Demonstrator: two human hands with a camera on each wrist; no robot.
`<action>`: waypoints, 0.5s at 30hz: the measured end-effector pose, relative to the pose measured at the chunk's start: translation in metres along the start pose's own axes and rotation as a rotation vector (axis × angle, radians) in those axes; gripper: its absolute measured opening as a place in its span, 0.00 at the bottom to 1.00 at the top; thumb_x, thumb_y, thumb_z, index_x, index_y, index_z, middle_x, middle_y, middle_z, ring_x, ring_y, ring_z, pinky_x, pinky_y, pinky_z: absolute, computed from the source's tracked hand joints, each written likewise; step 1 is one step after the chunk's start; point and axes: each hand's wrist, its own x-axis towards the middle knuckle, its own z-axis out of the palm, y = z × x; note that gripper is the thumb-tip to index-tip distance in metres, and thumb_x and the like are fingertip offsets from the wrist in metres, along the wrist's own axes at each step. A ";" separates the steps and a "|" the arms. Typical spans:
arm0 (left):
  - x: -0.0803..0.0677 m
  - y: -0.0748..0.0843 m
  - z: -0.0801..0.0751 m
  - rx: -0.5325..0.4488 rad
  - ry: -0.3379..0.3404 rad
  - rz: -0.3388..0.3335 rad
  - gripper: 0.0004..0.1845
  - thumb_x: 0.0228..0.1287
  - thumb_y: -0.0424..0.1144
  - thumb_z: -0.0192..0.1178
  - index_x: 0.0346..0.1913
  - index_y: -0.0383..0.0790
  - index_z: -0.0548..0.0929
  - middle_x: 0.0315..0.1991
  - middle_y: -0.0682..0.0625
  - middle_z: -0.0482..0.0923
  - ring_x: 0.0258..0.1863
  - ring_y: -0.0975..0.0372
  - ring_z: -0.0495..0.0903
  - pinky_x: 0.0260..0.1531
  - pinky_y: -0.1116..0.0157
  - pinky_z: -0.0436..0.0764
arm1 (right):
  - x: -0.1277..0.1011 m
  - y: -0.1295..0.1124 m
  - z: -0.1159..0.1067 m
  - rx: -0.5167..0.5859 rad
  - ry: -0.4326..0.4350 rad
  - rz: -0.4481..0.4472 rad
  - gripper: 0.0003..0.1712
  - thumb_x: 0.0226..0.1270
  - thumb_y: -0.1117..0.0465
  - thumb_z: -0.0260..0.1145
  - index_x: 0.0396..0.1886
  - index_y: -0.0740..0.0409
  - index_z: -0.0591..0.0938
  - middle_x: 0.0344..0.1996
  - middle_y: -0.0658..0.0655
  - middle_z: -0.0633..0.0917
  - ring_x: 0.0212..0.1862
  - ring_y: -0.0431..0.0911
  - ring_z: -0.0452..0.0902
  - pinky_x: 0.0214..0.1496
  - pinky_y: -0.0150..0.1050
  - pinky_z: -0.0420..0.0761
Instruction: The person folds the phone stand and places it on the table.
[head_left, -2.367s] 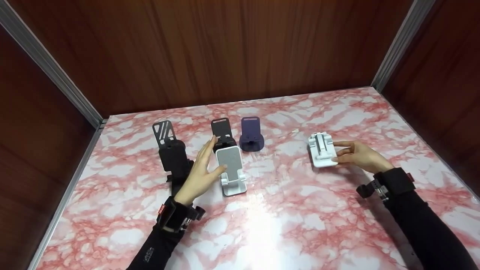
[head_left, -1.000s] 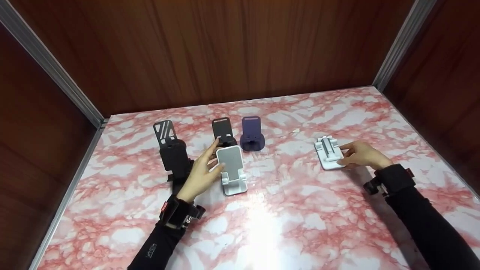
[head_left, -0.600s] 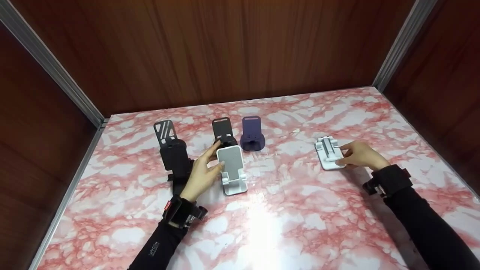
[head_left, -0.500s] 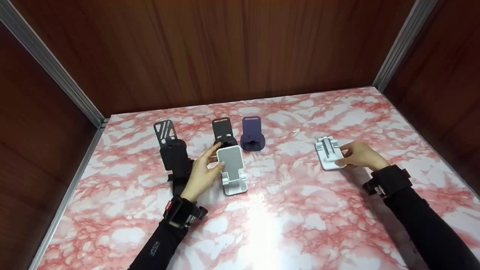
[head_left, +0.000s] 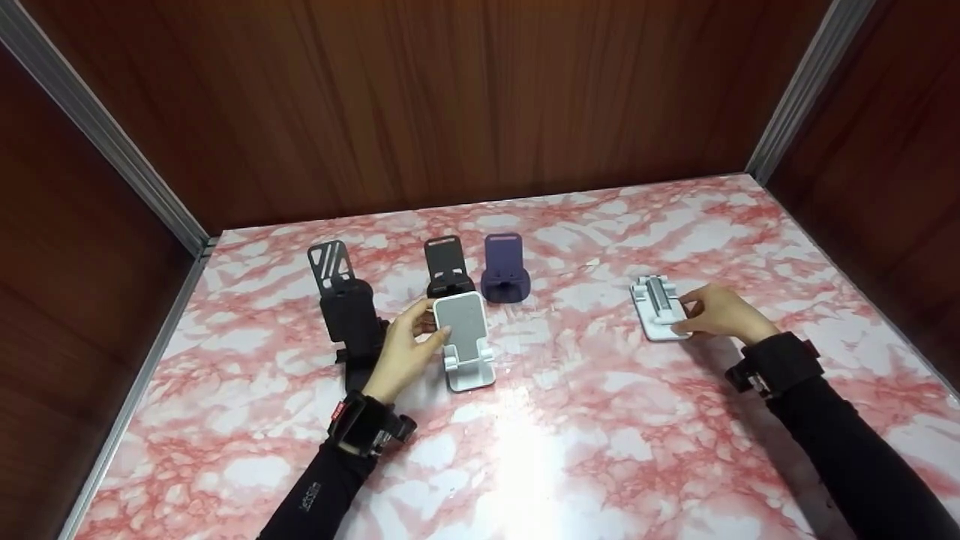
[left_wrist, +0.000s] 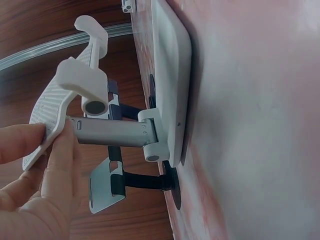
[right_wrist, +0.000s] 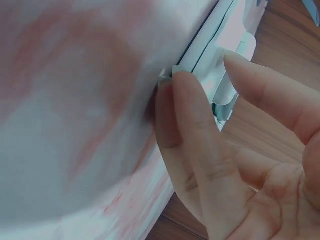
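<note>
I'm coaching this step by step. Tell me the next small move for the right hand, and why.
Probably lift the folded white stand by its near edge. It lies flat on the table, while the other stands at the left are upright, and the right hand already has its thumb and fingertips pinching that edge, as the wrist view shows. The left hand holds the upright white stand.

Wood walls [head_left: 450, 97] with metal corner strips [head_left: 802, 82] are enclosing a pink marbled surface [head_left: 585, 450], glare shining near its front.
</note>
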 end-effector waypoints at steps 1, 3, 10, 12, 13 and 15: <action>-0.001 0.004 0.000 0.011 0.001 0.015 0.18 0.55 0.23 0.59 0.51 0.28 0.75 0.41 0.37 0.78 0.37 0.51 0.80 0.42 0.59 0.82 | 0.000 0.000 0.000 0.007 -0.005 0.002 0.37 0.55 0.66 0.67 0.59 0.83 0.64 0.34 0.72 0.81 0.25 0.45 0.82 0.30 0.37 0.84; -0.004 0.012 -0.001 0.005 -0.006 0.025 0.18 0.55 0.22 0.58 0.50 0.25 0.75 0.40 0.35 0.78 0.37 0.49 0.79 0.43 0.57 0.81 | 0.000 -0.001 0.000 0.023 -0.013 0.007 0.37 0.56 0.66 0.66 0.59 0.83 0.63 0.35 0.73 0.80 0.26 0.46 0.83 0.31 0.38 0.84; -0.010 0.031 -0.004 -0.014 -0.028 0.009 0.17 0.56 0.21 0.57 0.50 0.23 0.73 0.40 0.32 0.78 0.38 0.47 0.80 0.36 0.69 0.81 | 0.001 -0.004 -0.001 -0.023 -0.003 0.003 0.35 0.55 0.66 0.67 0.57 0.84 0.65 0.39 0.77 0.79 0.27 0.47 0.83 0.31 0.39 0.85; -0.009 0.029 -0.004 -0.025 -0.030 0.001 0.17 0.55 0.21 0.57 0.50 0.23 0.73 0.39 0.32 0.78 0.37 0.47 0.80 0.33 0.73 0.80 | 0.001 -0.006 -0.002 -0.064 0.018 -0.009 0.33 0.54 0.65 0.67 0.55 0.83 0.68 0.38 0.76 0.80 0.26 0.47 0.82 0.30 0.38 0.84; -0.008 0.025 -0.003 -0.032 -0.028 0.008 0.17 0.55 0.21 0.57 0.50 0.23 0.74 0.39 0.33 0.79 0.37 0.49 0.80 0.33 0.75 0.80 | 0.001 -0.008 -0.002 -0.091 0.031 -0.015 0.33 0.54 0.64 0.68 0.54 0.83 0.70 0.36 0.75 0.81 0.25 0.46 0.82 0.28 0.38 0.83; -0.006 0.019 -0.003 -0.043 -0.026 0.007 0.17 0.55 0.22 0.58 0.49 0.25 0.75 0.39 0.33 0.79 0.37 0.50 0.80 0.33 0.74 0.80 | 0.001 -0.010 -0.003 -0.146 0.060 -0.023 0.32 0.54 0.62 0.68 0.53 0.81 0.72 0.34 0.72 0.83 0.23 0.45 0.80 0.26 0.36 0.80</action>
